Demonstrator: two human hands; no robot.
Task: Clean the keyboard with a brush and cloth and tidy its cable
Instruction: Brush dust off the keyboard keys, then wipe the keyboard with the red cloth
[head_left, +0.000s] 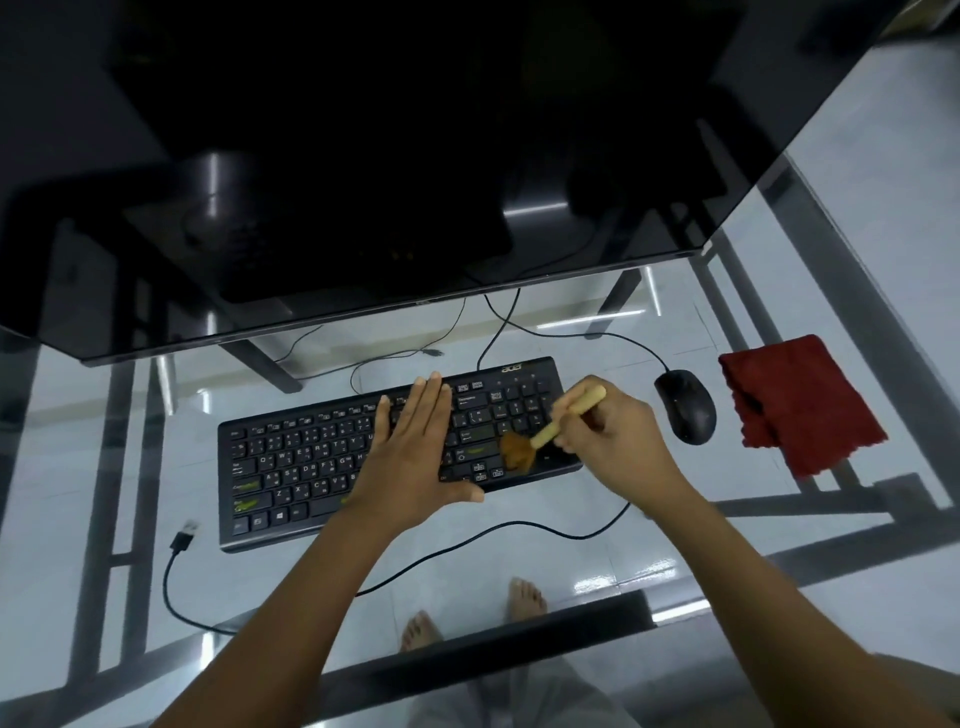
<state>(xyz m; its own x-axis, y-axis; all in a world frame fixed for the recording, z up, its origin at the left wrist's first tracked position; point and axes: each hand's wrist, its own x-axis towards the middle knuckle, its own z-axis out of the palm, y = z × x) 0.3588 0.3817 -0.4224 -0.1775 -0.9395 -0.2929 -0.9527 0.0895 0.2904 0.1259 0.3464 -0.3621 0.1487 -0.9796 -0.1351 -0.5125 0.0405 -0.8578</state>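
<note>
On keyboard (291, 467): flat left hand (410, 457), right hand (608, 436) around brush (544, 434).

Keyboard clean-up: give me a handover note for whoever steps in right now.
Left hand: flat on the middle of the keyboard, steadying it.
Right hand: grips the brush, bristles on the keys at the right end.
Red cloth: lying unused right of the mouse.
Cable: loose across the glass table, USB plug free at left.
Done: brushing under way.
Left: finish brushing, wipe with cloth, tidy cable.
</note>
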